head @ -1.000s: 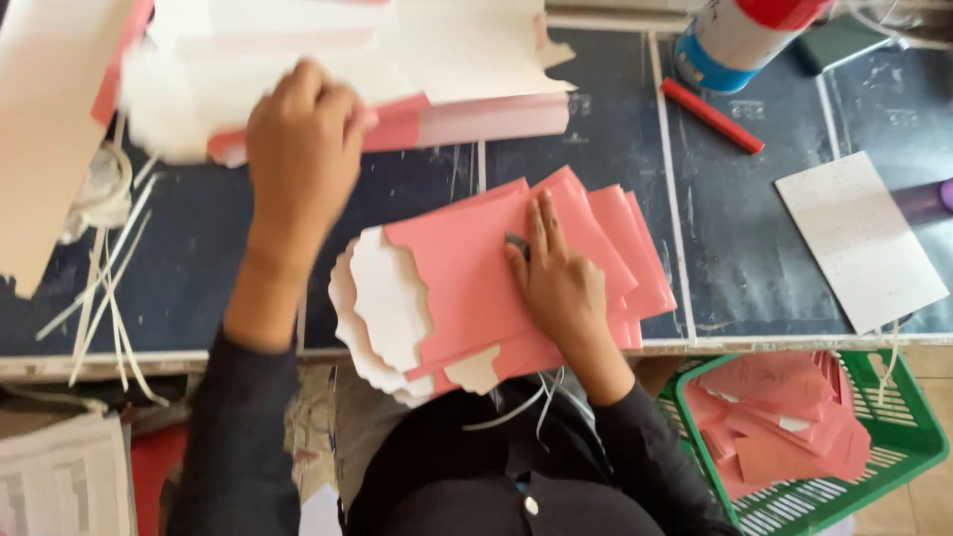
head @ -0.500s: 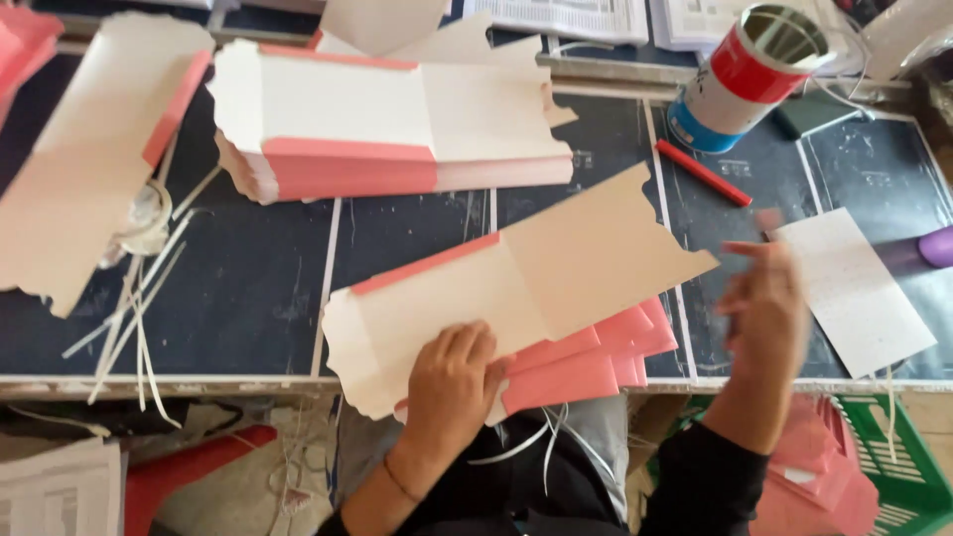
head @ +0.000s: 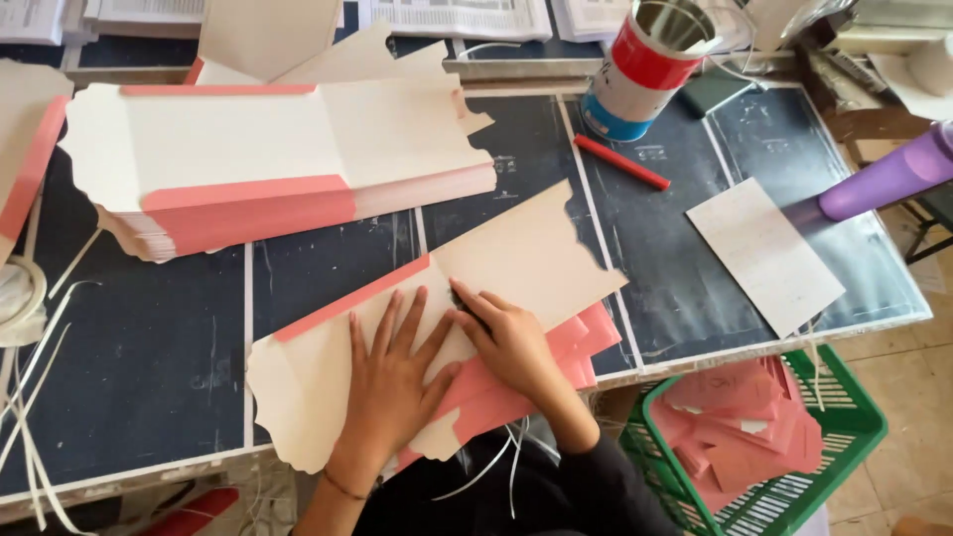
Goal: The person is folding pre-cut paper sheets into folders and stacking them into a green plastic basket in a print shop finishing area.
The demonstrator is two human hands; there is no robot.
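Head view: both hands now lie together on 1 cream die-cut card sheet with a pink strip [head: 437, 318], which half a second ago only the left hand held; the left hand [head: 392, 372] is spread flat, pressing, the right hand [head: 506, 337] flat with fingers together. The sheet lies atop pink card blanks [head: 556, 362] at the dark worktop's [head: 149, 347] near edge, with bare worktop to its left and a tall stack of cream-and-pink sheets [head: 268, 159] behind.
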